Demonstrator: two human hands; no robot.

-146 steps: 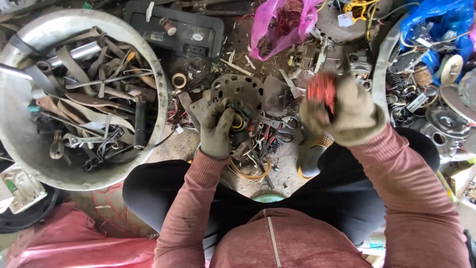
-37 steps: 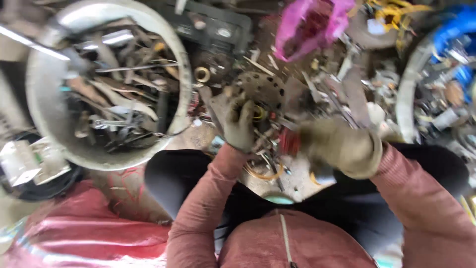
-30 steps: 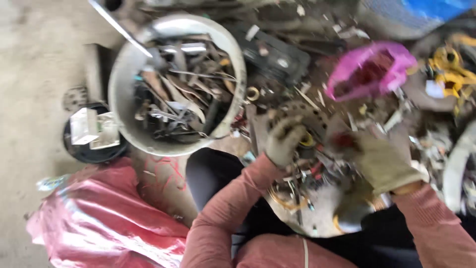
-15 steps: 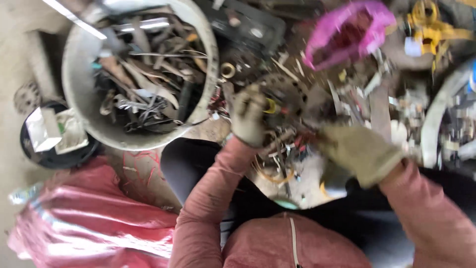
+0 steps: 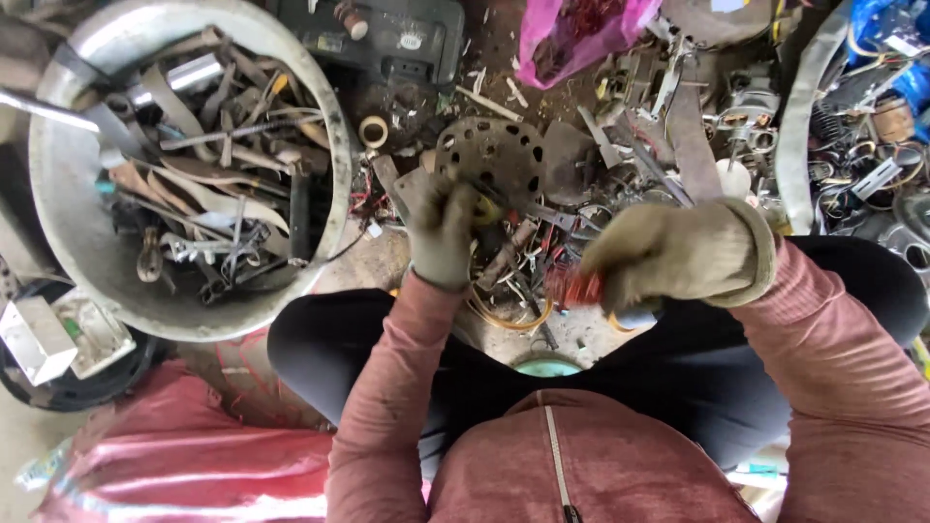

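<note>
My left hand (image 5: 444, 232), in a worn grey glove, rests on a pile of scrap metal and wire on the floor, its fingers closed around a small yellow part (image 5: 487, 208) beside a round perforated metal disc (image 5: 489, 155). My right hand (image 5: 678, 254), also gloved, is raised over my knee and grips a bundle of red copper wire (image 5: 570, 287). I sit with black trousers and pink sleeves in view.
A big metal basin (image 5: 58, 242) full of scrap strips and tools stands at the left. A pink bag (image 5: 572, 39) with red wire lies at the top. A second basin rim (image 5: 799, 116) is at the right. Red sacks (image 5: 184, 455) lie at lower left.
The camera swung left and back. My right hand has come down from the pink bag toward my knee with the red wire. My left hand stays on the scrap pile.
</note>
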